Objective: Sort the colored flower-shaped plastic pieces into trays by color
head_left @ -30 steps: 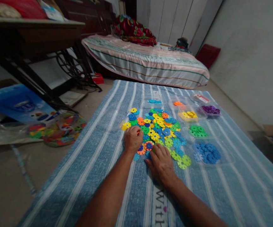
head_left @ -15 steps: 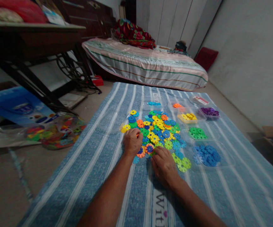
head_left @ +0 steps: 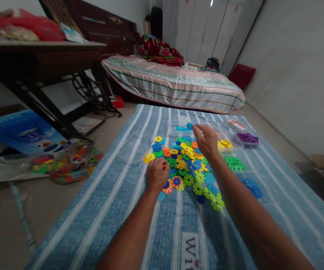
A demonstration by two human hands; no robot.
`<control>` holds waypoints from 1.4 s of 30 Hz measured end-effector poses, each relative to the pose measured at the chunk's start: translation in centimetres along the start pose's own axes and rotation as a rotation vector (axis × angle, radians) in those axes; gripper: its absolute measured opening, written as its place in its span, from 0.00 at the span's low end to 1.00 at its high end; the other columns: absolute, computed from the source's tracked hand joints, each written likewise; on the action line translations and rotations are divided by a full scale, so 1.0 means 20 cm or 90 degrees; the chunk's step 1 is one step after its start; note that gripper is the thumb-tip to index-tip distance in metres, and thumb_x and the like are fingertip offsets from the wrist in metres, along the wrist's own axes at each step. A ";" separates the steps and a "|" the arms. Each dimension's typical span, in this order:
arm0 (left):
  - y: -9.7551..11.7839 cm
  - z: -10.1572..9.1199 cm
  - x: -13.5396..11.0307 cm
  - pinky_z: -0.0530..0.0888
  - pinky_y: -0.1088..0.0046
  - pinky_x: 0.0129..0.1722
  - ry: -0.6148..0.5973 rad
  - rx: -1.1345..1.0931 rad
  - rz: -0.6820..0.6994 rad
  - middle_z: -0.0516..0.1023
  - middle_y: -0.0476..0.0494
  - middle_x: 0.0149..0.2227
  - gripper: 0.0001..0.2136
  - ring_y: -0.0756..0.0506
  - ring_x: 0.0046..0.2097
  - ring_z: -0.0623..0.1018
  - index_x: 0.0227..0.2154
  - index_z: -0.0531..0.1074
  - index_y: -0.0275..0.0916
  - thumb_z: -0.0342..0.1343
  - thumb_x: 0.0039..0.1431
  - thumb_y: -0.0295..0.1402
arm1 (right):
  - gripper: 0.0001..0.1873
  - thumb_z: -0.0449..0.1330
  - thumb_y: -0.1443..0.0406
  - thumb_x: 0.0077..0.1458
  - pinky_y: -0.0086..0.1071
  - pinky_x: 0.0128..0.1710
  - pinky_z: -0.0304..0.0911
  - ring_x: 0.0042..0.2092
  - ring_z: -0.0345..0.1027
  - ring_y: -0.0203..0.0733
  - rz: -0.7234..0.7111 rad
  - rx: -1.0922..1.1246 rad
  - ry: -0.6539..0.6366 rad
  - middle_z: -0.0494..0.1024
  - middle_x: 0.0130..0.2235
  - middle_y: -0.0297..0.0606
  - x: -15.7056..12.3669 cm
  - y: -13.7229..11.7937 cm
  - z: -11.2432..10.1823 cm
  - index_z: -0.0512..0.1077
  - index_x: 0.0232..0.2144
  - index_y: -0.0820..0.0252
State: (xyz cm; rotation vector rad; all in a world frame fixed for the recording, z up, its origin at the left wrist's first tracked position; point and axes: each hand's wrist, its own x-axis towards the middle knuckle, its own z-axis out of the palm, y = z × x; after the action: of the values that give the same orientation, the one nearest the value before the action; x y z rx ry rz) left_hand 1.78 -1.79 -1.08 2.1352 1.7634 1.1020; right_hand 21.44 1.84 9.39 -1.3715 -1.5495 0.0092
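Right hand lifts a blue disc to the far side of the heap

The main change is in the right hand (head_left: 206,141). Half a second ago it was down at the near edge of the mixed heap of discs (head_left: 189,152); now it is raised beyond the heap's far edge, with a light blue disc (head_left: 190,125) pinched at its fingertips. That disc appears over or just at the clear tray (head_left: 178,133) beyond the heap, where other light blue discs (head_left: 180,128) lie; whether it touches them cannot be told.

The left hand (head_left: 157,174) has stayed at the heap's left near edge, fingers curled around an orange piece (head_left: 163,165) that is mostly hidden.

With the right hand gone from the near edge of the heap, lime-green discs (head_left: 188,180) there are uncovered, and a dark blue disc (head_left: 201,199) shows just in front of them. The orange discs with blue centres (head_left: 176,182) lie at the same near edge as before.

To the right of the heap, the yellow discs (head_left: 224,143), green discs (head_left: 235,163) and purple discs (head_left: 247,138) remain in their trays. The right forearm now covers part of the blue discs (head_left: 252,187), which earlier showed in full.
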 end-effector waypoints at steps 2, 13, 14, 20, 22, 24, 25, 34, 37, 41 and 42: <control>0.00 0.00 0.00 0.69 0.67 0.43 -0.002 0.000 0.000 0.79 0.46 0.34 0.05 0.44 0.39 0.75 0.26 0.70 0.42 0.53 0.55 0.28 | 0.20 0.51 0.54 0.61 0.37 0.40 0.65 0.36 0.70 0.44 0.037 -0.009 0.052 0.79 0.32 0.42 0.07 0.03 0.02 0.77 0.33 0.60; 0.01 -0.01 0.00 0.70 0.67 0.45 -0.009 -0.030 -0.029 0.80 0.47 0.34 0.05 0.44 0.40 0.76 0.26 0.72 0.43 0.53 0.55 0.29 | 0.14 0.53 0.64 0.60 0.31 0.33 0.62 0.31 0.68 0.40 -0.109 -0.054 -0.218 0.75 0.27 0.38 -0.56 -0.03 0.08 0.74 0.24 0.57; 0.01 -0.01 0.01 0.70 0.67 0.45 -0.014 -0.042 -0.041 0.80 0.47 0.33 0.06 0.44 0.40 0.76 0.25 0.72 0.43 0.53 0.55 0.29 | 0.14 0.53 0.65 0.61 0.31 0.33 0.62 0.32 0.68 0.40 -0.135 -0.049 -0.242 0.75 0.27 0.38 -0.61 -0.06 0.07 0.73 0.25 0.57; -0.01 -0.02 0.03 0.73 0.69 0.44 -0.035 -0.127 -0.140 0.81 0.48 0.33 0.06 0.45 0.38 0.77 0.28 0.76 0.42 0.53 0.53 0.31 | 0.07 0.59 0.62 0.59 0.41 0.48 0.64 0.50 0.66 0.49 -0.241 -0.050 -0.334 0.76 0.44 0.45 -0.79 -0.24 0.08 0.75 0.34 0.58; -0.02 -0.03 0.04 0.73 0.69 0.43 -0.038 -0.153 -0.156 0.81 0.49 0.33 0.07 0.46 0.38 0.78 0.29 0.76 0.42 0.53 0.53 0.31 | 0.10 0.63 0.60 0.56 0.47 0.52 0.63 0.56 0.61 0.54 -0.260 -0.082 -0.356 0.73 0.50 0.47 -0.82 -0.28 0.10 0.75 0.37 0.59; -0.02 -0.03 0.03 0.74 0.70 0.43 -0.040 -0.171 -0.158 0.81 0.49 0.34 0.07 0.46 0.38 0.78 0.30 0.77 0.42 0.53 0.53 0.32 | 0.14 0.65 0.58 0.53 0.50 0.53 0.61 0.58 0.58 0.57 -0.263 -0.118 -0.371 0.72 0.52 0.50 -0.84 -0.31 0.12 0.75 0.40 0.60; -0.02 -0.03 0.03 0.74 0.70 0.44 -0.040 -0.174 -0.156 0.81 0.49 0.34 0.07 0.46 0.38 0.78 0.30 0.77 0.42 0.53 0.53 0.32 | 0.16 0.65 0.57 0.53 0.51 0.53 0.61 0.59 0.57 0.57 -0.261 -0.132 -0.373 0.71 0.53 0.51 -0.85 -0.31 0.14 0.75 0.40 0.61; -0.02 -0.03 0.04 0.72 0.69 0.45 -0.058 -0.123 -0.133 0.80 0.47 0.35 0.08 0.45 0.40 0.77 0.29 0.76 0.41 0.52 0.53 0.33 | 0.07 0.57 0.71 0.58 0.49 0.54 0.60 0.57 0.59 0.52 -0.287 -0.083 -0.344 0.73 0.48 0.49 -0.91 -0.27 0.16 0.75 0.38 0.63; -0.02 -0.03 0.04 0.71 0.70 0.45 -0.054 -0.108 -0.117 0.80 0.47 0.33 0.08 0.45 0.39 0.77 0.28 0.76 0.41 0.52 0.53 0.32 | 0.05 0.57 0.69 0.58 0.45 0.51 0.63 0.53 0.63 0.50 -0.272 -0.001 -0.330 0.75 0.44 0.46 -0.91 -0.26 0.11 0.74 0.32 0.61; -0.02 -0.03 0.03 0.71 0.69 0.44 -0.043 -0.101 -0.095 0.80 0.47 0.33 0.07 0.45 0.39 0.76 0.27 0.75 0.41 0.51 0.54 0.32 | 0.07 0.55 0.67 0.60 0.38 0.45 0.66 0.44 0.69 0.45 -0.258 0.053 -0.325 0.77 0.40 0.43 -0.83 -0.23 0.03 0.74 0.33 0.60; -0.02 -0.03 0.03 0.71 0.69 0.44 -0.042 -0.100 -0.089 0.80 0.47 0.33 0.07 0.45 0.39 0.76 0.27 0.75 0.41 0.51 0.54 0.32 | 0.08 0.55 0.67 0.60 0.36 0.43 0.66 0.42 0.69 0.43 -0.256 0.049 -0.328 0.77 0.38 0.42 -0.79 -0.21 0.02 0.74 0.32 0.60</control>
State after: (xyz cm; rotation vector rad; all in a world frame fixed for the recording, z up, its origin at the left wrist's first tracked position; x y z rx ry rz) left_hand 1.17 -1.34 -0.58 1.9044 1.7071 1.0819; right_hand 15.29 -11.05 1.35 -1.0180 -2.2120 0.1859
